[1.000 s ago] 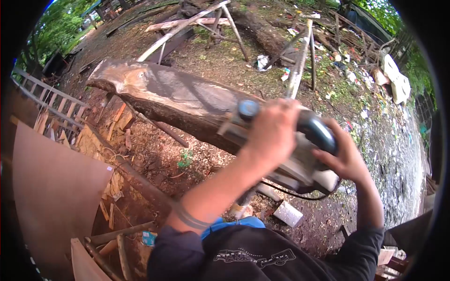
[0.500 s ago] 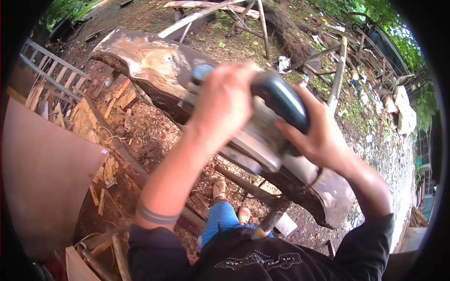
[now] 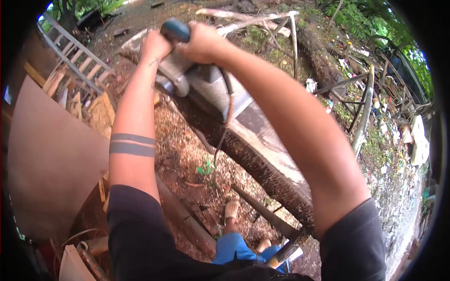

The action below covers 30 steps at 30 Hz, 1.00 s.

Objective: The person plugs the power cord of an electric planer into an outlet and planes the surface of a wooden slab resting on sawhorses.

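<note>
Head view: both hands held a power planer on a long wood slab [image 3: 262, 145], arms stretched fwd. The planer [image 3: 201, 84] sat near the slab's far L end, upper L of view. R hand [image 3: 202, 42] had its fingers clamped on the dark handle [image 3: 175, 30]; L hand [image 3: 157, 45] gripped the planer's front, fingertips hidden. A cord [image 3: 229, 93] hung off the planer's rear. A pole trestle [image 3: 265, 210] stood under the slab's near part; shavings [image 3: 180, 145] littered the ground.

Work looked part done: pale wood showed along the top, but a grey patch beside the planer prob. had yet to be planed, & the bark side was rough. How smooth the top was, can't tell.

Vs. 0.5 s earlier: planer & hands had gone from mid-slab to the far end, uncovering more of the slab's middle.
</note>
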Available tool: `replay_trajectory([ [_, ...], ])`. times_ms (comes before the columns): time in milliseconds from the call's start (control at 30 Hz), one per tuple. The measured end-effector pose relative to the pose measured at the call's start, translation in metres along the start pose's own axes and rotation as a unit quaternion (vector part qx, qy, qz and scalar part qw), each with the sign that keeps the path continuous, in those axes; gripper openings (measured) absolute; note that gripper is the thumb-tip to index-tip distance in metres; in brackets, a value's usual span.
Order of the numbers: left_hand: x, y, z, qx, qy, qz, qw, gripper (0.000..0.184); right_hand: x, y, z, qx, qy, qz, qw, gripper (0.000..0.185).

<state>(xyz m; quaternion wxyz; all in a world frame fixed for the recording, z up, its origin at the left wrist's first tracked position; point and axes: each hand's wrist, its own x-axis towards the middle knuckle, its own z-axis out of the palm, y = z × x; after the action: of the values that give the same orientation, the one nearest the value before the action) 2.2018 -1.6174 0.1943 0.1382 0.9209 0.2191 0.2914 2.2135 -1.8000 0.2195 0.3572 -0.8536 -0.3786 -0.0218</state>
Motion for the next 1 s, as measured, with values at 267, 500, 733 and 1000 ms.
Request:
replay_trajectory([
  [267, -0.095, 0.088, -0.022, -0.027, -0.005, 0.038, 0.999, 0.025, -0.110, 0.026, -0.064, 0.015, -0.031, -0.029, 0.999, 0.054],
  [500, -0.307, 0.279, -0.051, -0.088, 0.001, 0.142, 0.986, 0.015, -0.365, 0.081, -0.201, 0.034, 0.020, -0.065, 0.997, 0.043],
  [733, -0.462, 0.418, -0.082, -0.142, -0.138, 0.230, 0.953, 0.020, -0.566, 0.074, -0.319, 0.100, -0.016, 0.111, 0.989, 0.048],
  [1000, -0.459, 0.438, -0.064, -0.226, -0.151, 0.284, 0.919, 0.010, -0.575, 0.067, -0.326, 0.008, 0.019, 0.238, 0.971, 0.047],
])
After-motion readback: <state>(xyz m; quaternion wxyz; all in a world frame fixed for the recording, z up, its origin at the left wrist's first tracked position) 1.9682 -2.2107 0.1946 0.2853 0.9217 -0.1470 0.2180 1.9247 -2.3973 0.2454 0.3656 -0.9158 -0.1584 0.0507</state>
